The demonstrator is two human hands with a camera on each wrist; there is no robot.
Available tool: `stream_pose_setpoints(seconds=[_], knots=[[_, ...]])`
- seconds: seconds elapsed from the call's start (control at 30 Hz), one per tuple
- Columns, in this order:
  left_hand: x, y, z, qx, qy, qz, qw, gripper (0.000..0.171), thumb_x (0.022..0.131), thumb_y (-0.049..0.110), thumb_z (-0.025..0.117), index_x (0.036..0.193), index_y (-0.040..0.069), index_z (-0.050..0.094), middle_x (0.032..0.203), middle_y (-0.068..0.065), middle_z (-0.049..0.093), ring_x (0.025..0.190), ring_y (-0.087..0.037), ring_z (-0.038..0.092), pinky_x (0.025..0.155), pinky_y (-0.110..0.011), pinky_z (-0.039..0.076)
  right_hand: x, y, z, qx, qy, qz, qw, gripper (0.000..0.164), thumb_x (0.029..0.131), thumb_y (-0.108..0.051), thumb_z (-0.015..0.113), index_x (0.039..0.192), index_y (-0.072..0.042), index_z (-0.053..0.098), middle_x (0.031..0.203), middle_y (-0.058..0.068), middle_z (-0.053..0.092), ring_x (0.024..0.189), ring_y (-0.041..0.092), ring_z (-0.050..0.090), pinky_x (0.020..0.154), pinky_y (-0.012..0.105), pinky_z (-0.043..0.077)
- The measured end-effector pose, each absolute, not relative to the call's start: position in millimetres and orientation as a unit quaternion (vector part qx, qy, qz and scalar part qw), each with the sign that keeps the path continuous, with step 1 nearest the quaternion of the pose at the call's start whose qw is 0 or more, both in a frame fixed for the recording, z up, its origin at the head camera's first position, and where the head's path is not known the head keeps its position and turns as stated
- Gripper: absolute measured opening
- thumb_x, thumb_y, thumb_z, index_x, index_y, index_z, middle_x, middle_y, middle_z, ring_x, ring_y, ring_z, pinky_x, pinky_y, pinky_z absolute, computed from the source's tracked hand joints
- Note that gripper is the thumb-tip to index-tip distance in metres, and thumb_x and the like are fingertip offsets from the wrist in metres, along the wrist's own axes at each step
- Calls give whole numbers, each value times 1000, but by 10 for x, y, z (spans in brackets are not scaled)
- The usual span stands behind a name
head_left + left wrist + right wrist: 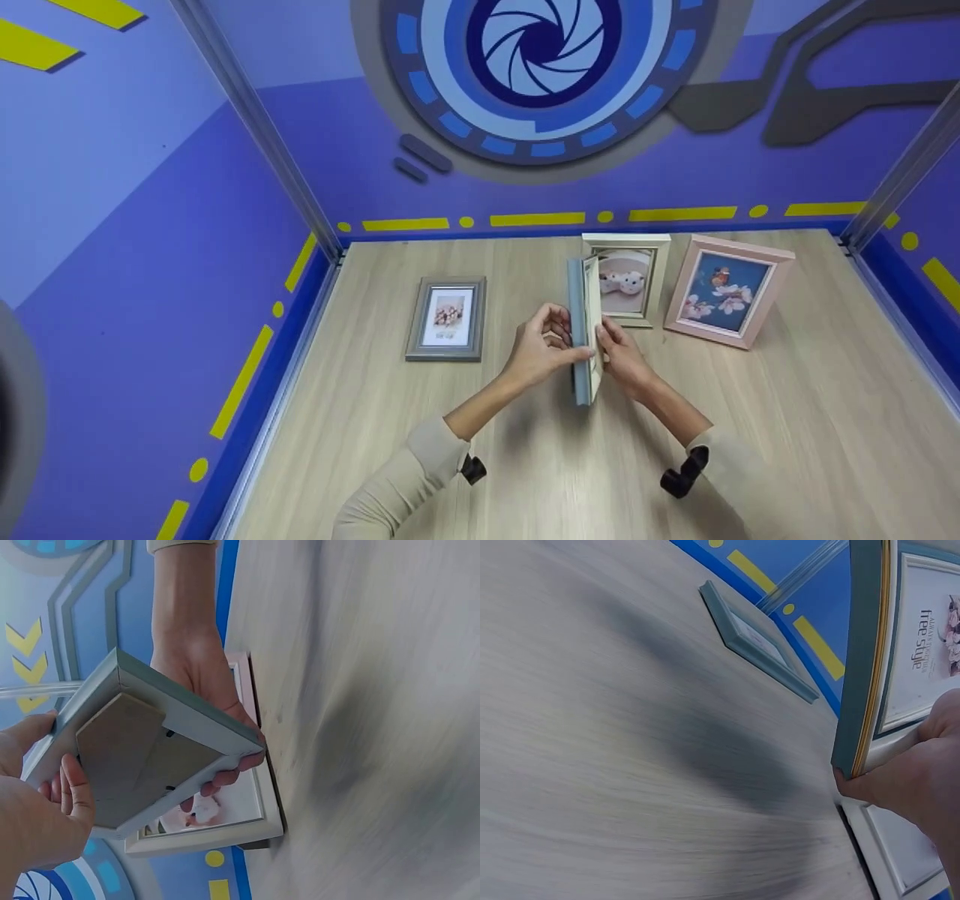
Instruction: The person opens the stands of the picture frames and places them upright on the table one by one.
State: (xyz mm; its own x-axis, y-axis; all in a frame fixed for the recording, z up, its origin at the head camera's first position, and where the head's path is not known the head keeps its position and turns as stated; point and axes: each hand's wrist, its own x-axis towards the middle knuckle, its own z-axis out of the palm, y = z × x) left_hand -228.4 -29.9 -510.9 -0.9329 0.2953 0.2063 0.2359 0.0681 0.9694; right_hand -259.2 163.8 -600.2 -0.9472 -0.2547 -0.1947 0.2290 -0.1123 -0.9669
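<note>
Both hands hold a picture frame upright over the table, edge-on in the head view, with blue-grey sides and a cream front. My left hand pinches its left side, thumb across the edge and fingers curled at the back. On the opposite side, my right hand grips the cream front edge. The left wrist view shows its brown backing and small dark clips. A floral print with "free style" lettering faces the right palm in the right wrist view.
A grey picture frame lies on the wooden table to the left. Behind the hands stand a cream frame, partly covered by the held one, and a pink frame. Blue-purple panels enclose the table's back and sides.
</note>
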Motion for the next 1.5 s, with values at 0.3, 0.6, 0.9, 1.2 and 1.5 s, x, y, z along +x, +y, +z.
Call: stream_pose_setpoints(seconds=[0.3, 0.6, 0.9, 1.2, 1.5], knots=[[-2295, -313, -5173, 253, 718, 647, 33, 47, 80, 2, 84, 120, -4, 60, 109, -25, 65, 92, -21, 62, 80, -23, 57, -2574, 1671, -6015, -2, 636, -752, 173, 56, 114, -28, 25, 164, -10, 11, 165, 21, 28, 147, 28, 35, 107, 35, 48], [-2296, -365, -5303, 275, 729, 624, 64, 51, 81, 5, 84, 126, -3, 60, 122, -23, 64, 109, -27, 63, 86, -38, 60, -2575, 1714, -6045, 6, 649, -745, 152, 53, 112, -28, 36, 158, -4, 27, 124, 1, 56, 114, 14, 54, 90, 27, 52], [-2277, -357, -5399, 292, 703, 635, 134, 69, 84, 4, 82, 146, 4, 52, 145, -15, 55, 135, -36, 53, 106, -39, 54, -2542, 1718, -6097, 10, 623, -769, 144, 21, 110, -22, 43, 126, -17, 57, 104, -3, 63, 101, 18, 59, 88, 33, 54], [-2249, -338, -5400, 296, 695, 637, 152, 73, 87, -6, 75, 152, -2, 42, 156, -21, 44, 142, -34, 48, 109, -33, 51, -2540, 1739, -6118, 21, 618, -769, 160, 38, 111, -22, 38, 147, -7, 42, 105, 0, 62, 93, 11, 60, 83, 30, 54], [-2279, -343, -5383, 273, 716, 627, 141, 67, 87, -13, 57, 151, 2, 46, 154, -17, 49, 140, -28, 51, 107, -25, 51, -2535, 1797, -6125, 17, 615, -771, 163, 36, 111, -20, 38, 146, -9, 44, 109, -2, 60, 102, 16, 57, 91, 35, 51]])
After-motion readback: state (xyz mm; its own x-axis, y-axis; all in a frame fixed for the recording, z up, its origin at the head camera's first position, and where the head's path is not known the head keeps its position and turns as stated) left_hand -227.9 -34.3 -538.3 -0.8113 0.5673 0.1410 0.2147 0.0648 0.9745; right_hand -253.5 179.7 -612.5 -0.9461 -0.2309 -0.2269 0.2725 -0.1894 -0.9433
